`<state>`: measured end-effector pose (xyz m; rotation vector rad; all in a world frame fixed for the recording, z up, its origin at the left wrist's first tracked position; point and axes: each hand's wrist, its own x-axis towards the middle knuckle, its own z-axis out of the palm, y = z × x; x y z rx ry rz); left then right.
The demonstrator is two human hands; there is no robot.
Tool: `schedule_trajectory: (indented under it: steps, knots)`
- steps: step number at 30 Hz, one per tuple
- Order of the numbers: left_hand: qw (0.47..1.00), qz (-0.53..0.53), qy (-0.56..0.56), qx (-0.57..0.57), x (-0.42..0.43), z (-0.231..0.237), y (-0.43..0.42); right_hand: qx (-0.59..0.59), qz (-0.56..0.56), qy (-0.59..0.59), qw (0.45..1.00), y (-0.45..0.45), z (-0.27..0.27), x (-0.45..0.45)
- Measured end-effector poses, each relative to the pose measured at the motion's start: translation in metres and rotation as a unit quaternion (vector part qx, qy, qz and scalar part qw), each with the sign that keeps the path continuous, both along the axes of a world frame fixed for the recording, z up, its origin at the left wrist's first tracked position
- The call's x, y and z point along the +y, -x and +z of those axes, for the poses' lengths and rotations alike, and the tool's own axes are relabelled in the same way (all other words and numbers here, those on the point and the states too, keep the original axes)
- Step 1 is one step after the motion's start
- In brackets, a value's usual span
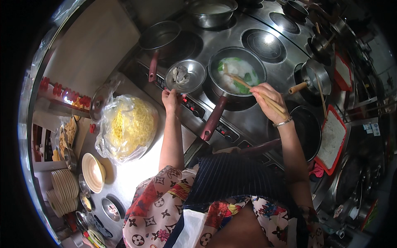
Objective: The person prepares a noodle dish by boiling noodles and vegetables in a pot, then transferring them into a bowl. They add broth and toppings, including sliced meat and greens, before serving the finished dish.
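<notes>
My left hand grips the near rim of a shallow metal bowl. Greyish pieces of food lie in that bowl, to the left of a frying pan. Long wooden chopsticks are held in my right hand, and their tips dip into the pan's contents. In the dark frying pan are cloudy white liquid, pale food and green leaves. Its reddish handle points toward me. The pan sits over a round cooking plate of the steel stove.
An unused-looking pan and a steel pot stand behind. At left lies a clear bag of yellow noodles, with bowls and stacked plates beyond. On the right are another pan, a small saucepan and a red-rimmed tray.
</notes>
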<state>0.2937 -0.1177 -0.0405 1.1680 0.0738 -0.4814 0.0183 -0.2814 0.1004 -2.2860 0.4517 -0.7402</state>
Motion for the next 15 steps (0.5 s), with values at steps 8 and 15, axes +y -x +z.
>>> schedule_trajectory:
  steps: [8,15]
  knots:
    - [1.000,-0.019,-0.018,-0.002,0.013,0.015,0.001,0.038,-0.041,0.012,0.998,0.008,0.014,-0.007]
    - [0.999,-0.026,-0.023,-0.009,0.016,0.023,0.005,-0.004,-0.081,0.014,0.997,0.002,0.030,-0.007]
